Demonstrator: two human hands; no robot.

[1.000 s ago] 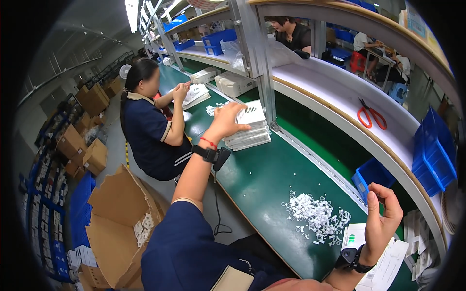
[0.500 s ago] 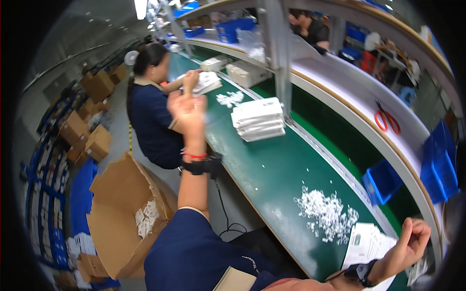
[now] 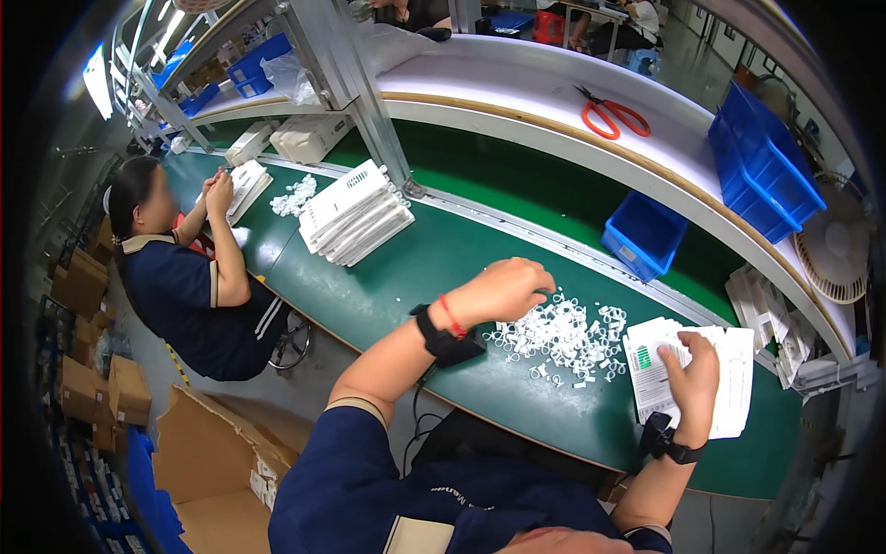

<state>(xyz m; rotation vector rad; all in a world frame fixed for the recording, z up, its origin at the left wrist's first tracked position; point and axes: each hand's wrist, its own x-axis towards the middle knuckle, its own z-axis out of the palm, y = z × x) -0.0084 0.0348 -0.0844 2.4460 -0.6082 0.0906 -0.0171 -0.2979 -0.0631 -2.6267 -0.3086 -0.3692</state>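
Observation:
My left hand (image 3: 506, 290) is at the left edge of a pile of small white plastic ring-shaped pieces (image 3: 577, 337) on the green table. Its fingers are loosely bent and look apart, though some fingertips are hidden. To the right of the pile, my right hand (image 3: 694, 379) is over white printed cards or flat packets (image 3: 734, 369), spread in an overlapping stack. Its thumb and fingers are apart, with no held thing visible between them. Dark bands circle both my wrists, and a red cord is on the left one.
A tall stack of white packets (image 3: 355, 217) stands farther left. Beyond it a co-worker (image 3: 185, 277) sits handling similar packets. Red-handled pliers (image 3: 614, 120) lie on the shelf; blue bins (image 3: 646, 235) stand near it. An open cardboard box (image 3: 203, 462) is at lower left.
My left hand has come down from raised in the air to the pile of pieces. My right hand has moved over the cards, its fingers now apart. The view has turned to the right.

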